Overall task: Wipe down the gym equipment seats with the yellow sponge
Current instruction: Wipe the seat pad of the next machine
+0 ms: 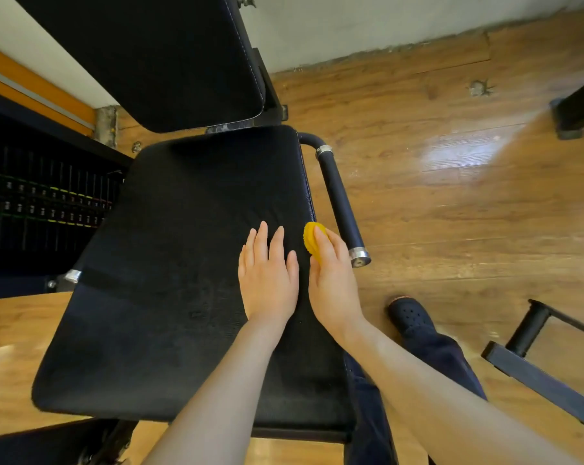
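At the seat's (183, 263) three o'clock edge, the right hand (334, 283) curls around the yellow sponge (312, 239) and presses it to the side of the pad, so wiping looks under way. The left hand (267, 276) lies flat, fingers straight, just beside it at nine o'clock. Next, I judge, comes a sweep toward nine o'clock.
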`<state>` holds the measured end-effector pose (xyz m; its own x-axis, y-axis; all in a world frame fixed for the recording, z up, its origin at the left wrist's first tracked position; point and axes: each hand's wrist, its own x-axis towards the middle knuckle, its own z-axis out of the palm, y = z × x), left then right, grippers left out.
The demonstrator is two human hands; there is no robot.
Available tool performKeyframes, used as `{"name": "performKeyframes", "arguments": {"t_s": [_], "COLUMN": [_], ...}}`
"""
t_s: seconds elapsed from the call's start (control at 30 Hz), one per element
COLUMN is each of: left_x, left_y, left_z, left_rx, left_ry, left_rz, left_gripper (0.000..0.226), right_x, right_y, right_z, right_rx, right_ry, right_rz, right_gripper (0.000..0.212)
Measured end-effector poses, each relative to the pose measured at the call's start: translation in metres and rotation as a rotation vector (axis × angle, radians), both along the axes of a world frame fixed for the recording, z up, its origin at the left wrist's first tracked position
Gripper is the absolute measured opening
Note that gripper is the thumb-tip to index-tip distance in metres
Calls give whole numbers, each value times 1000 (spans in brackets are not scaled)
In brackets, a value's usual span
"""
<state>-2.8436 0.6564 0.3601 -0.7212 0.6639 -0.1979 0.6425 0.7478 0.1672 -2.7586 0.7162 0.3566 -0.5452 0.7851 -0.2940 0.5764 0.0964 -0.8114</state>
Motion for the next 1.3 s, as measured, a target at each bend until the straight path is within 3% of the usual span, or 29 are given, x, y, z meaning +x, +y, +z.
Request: {"name": "performKeyframes", "arguments": {"t_s": [0.27, 0.5, 0.77, 1.3], "left_x": [2, 31, 34, 37], "left_y": [-9, -41, -44, -43], "left_z": [11, 14, 12, 16], "left_rx": [-27, 46, 16, -18], "left_ry": [-103, -49, -25, -39], "left_rz": [1, 13, -32, -38], "left_gripper": [47, 43, 46, 48], "right_x": [4, 35, 24, 96], "right_y": [-5, -32, -20, -68], "right_z": [8, 13, 7, 19], "right_rx": [-75, -165, -179, -277], "right_ry": [86, 85, 98, 163], "right_rz": [-68, -156, -145, -94], "right_gripper": [52, 50, 47, 45]}}
